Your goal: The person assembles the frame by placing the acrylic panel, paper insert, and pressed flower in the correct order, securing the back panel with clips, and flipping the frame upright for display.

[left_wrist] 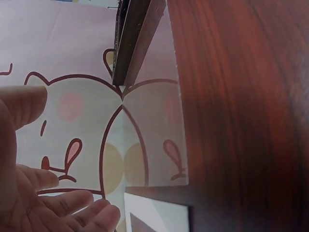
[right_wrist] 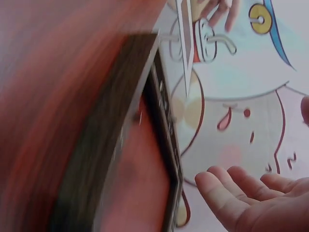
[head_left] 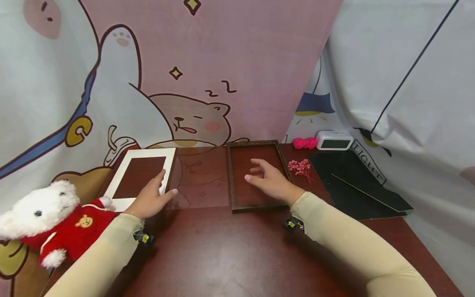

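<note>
My left hand (head_left: 150,199) hovers over the lower right corner of a white picture mat (head_left: 121,175), thumb spread and fingers loosely extended, holding nothing. Right of the mat a clear, glossy sheet (head_left: 202,181) lies flat and mirrors the backdrop. Beyond that sheet is a dark wooden picture frame (head_left: 231,177). My right hand (head_left: 272,182) is above the frame with relaxed, parted fingers and an empty palm. In the right wrist view the frame (right_wrist: 101,135) stands beside the fingers, apart from them. The left wrist view shows the sheet's edge near the mat (left_wrist: 164,210).
A white plush bear in red (head_left: 79,229) sits at the left edge. To the right are a pink yarn bundle (head_left: 305,143), a white digital clock (head_left: 335,140), pink dried flowers (head_left: 299,167) and black backing boards (head_left: 334,185). A printed cloth (head_left: 259,62) hangs behind the table.
</note>
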A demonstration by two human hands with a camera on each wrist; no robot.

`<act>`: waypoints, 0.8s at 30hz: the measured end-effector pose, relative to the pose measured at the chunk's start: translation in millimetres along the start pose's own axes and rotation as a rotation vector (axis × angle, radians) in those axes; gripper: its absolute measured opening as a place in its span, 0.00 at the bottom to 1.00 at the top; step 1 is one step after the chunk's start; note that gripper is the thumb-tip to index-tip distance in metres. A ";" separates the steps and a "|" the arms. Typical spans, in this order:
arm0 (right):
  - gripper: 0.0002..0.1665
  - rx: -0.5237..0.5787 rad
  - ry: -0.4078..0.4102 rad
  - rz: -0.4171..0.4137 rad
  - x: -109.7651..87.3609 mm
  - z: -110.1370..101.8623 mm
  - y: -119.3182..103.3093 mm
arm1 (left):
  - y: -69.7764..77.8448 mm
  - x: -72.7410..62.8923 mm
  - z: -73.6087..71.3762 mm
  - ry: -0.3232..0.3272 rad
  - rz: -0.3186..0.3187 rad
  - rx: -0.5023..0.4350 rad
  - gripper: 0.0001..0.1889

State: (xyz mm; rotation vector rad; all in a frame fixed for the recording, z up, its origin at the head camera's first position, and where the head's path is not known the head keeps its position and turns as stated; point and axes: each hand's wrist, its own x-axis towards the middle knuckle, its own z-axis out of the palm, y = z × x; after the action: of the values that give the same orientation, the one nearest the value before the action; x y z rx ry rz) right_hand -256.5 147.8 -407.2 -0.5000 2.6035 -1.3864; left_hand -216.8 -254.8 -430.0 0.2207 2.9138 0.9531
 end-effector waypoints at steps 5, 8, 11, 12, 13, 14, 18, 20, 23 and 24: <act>0.42 0.054 -0.052 0.002 2.9 24.2 -11.3 | -2.0 3.1 5.0 -0.033 -0.043 -0.049 0.50; 0.43 0.110 -0.087 0.012 1.8 38.7 -19.7 | -3.5 5.1 8.1 -0.042 -0.056 -0.064 0.50; 0.44 0.168 -0.109 0.035 0.3 52.3 -28.7 | -3.8 6.4 10.7 -0.050 -0.076 -0.080 0.50; 0.45 0.181 -0.110 0.042 0.1 56.6 -31.8 | -3.8 6.7 11.4 -0.055 -0.084 -0.087 0.50; 0.45 0.188 -0.112 0.048 0.2 60.9 -34.1 | -3.8 7.0 12.2 -0.058 -0.092 -0.096 0.50; 0.45 0.192 -0.113 0.057 0.2 64.9 -36.3 | -3.4 7.1 12.9 -0.061 -0.099 -0.102 0.51; 0.48 0.188 -0.122 0.078 1.4 81.4 -42.2 | -1.5 6.2 14.8 -0.074 -0.101 -0.136 0.51; 0.49 0.187 -0.124 0.085 0.8 89.5 -44.6 | -0.6 5.5 15.5 -0.078 -0.095 -0.149 0.52; 0.52 0.184 -0.110 0.092 -0.2 101.1 -46.8 | 0.4 5.0 16.9 -0.079 -0.086 -0.161 0.52; 0.52 0.186 -0.104 0.100 -0.2 104.7 -47.3 | 0.5 4.8 17.3 -0.078 -0.085 -0.159 0.52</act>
State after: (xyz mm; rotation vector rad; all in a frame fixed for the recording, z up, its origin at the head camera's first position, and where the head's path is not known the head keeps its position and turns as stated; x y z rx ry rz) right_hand -216.2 42.0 -427.0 -0.3985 2.3547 -1.5081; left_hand -219.6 -243.5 -443.8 0.1207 2.7359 1.1286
